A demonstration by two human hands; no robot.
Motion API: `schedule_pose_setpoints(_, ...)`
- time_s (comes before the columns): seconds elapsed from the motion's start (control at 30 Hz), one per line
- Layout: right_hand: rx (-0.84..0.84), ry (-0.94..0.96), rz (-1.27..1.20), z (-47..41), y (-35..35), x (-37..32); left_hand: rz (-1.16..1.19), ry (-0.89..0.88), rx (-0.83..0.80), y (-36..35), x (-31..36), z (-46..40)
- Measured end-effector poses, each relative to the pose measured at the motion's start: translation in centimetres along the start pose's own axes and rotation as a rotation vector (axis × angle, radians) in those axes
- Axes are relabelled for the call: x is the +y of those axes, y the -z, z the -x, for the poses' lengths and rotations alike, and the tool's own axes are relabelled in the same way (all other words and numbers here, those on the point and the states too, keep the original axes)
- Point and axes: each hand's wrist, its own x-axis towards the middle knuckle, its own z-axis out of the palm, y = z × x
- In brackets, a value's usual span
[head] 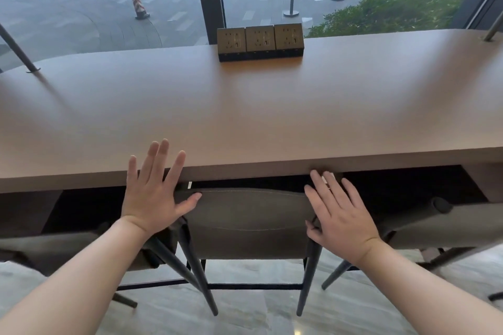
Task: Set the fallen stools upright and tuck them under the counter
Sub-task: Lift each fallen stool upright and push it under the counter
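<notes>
Both hands released, fingers spread: left hand (152,193) and right hand (339,211) flank upright middle stool (249,223) at counter (245,117) near edge.

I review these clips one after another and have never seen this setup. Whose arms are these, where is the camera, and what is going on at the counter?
There is no machine here: a person wears one wide-angle camera on the head, looking forward and down. The left hand and right hand are both open and hold nothing; they are at the two sides of the middle stool, which stands upright, its seat partly under the counter. Another stool shows on the right and one on the left. On the counter sits a row of three socket blocks. Behind is a window.
</notes>
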Motion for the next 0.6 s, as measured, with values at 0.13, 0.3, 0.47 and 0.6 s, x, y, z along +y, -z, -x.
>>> schedule_pose_setpoints(0.13, 0.043, 0.030, 0.018, 0.6, -0.1, -2.1, -0.001, 0.003, 0.027, -1.1, -1.5, 1.4)
schedule_pose_setpoints(0.3, 0.077, 0.111, 0.074, 1.0, -0.2, -2.4, -0.051, -0.065, 0.088, -1.6, -2.1, 2.9)
schedule_pose_setpoints(0.47, 0.097, 0.258, 0.162, 1.3, -0.6, -1.4, -0.049, -0.025, 0.057, -1.3, -1.6, 3.5)
schedule_pose_setpoints(0.6, 0.130, 0.248, 0.168, 1.3, -1.1, -1.8, -0.056, -0.003, 0.014, -1.1, -1.7, 3.5)
